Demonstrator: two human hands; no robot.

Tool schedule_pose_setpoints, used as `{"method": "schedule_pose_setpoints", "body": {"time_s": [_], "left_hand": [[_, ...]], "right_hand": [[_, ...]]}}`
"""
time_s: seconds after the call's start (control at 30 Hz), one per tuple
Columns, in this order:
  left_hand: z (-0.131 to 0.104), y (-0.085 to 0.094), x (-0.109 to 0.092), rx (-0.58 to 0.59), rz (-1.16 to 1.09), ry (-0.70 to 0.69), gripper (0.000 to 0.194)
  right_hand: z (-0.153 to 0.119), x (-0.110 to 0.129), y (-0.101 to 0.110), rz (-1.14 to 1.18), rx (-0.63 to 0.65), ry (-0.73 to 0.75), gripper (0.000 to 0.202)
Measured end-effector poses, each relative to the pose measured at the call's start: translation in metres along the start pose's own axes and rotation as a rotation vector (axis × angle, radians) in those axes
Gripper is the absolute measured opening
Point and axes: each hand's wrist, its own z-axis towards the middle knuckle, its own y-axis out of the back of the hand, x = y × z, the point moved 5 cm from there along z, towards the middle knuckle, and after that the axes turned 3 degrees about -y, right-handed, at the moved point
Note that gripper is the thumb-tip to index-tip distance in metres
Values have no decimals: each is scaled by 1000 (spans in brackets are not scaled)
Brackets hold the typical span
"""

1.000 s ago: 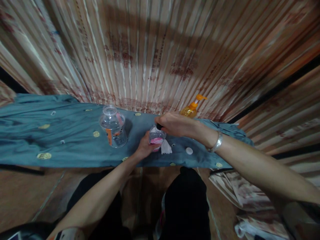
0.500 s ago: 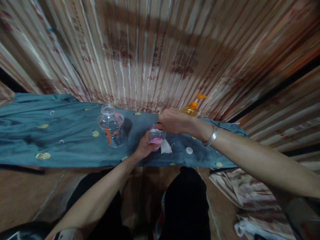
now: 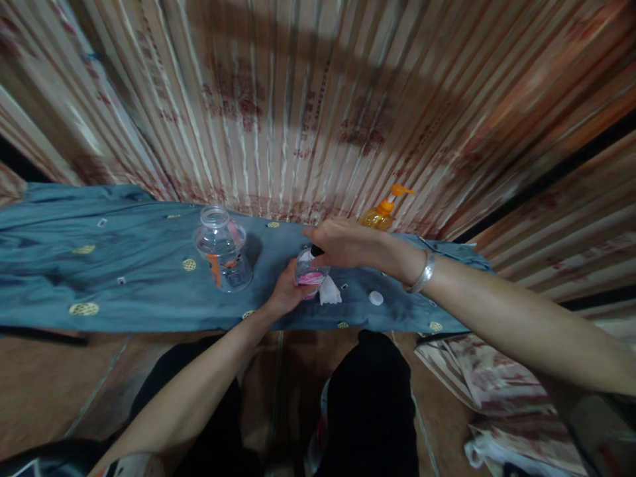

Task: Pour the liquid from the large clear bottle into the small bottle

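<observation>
A small clear bottle (image 3: 310,271) with a pink label stands near the middle of the cloth-covered table. My left hand (image 3: 288,291) is wrapped round its left side and lower part. Over the bottle's top, my right hand (image 3: 338,244) is closed on a small black object (image 3: 317,250), whose full shape is hidden by the fingers. A crumpled white tissue (image 3: 329,291) lies just right of the bottle. Farther right lies a round white cap (image 3: 376,298).
A large clear jar (image 3: 226,255) with orange markings stands open at the left. Behind my right wrist is a yellow pump bottle (image 3: 380,215). The teal cloth (image 3: 149,265) covers a narrow table against a patterned curtain (image 3: 278,99).
My right hand has turned slightly at the bottle's top, and more of the black object now shows. My left hand holds the bottle as before.
</observation>
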Motion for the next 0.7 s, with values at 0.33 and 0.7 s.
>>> {"method": "schedule_pose_setpoints", "body": {"time_s": [0.33,0.7], "left_hand": [[0,-1,0,1,-8,0,62],[0,-1,2,-2,-8,-6,66]], "right_hand": [[0,0,-5,-82,-11,10,25],[-2,-1,-7,-6,-47,-23,20]]}}
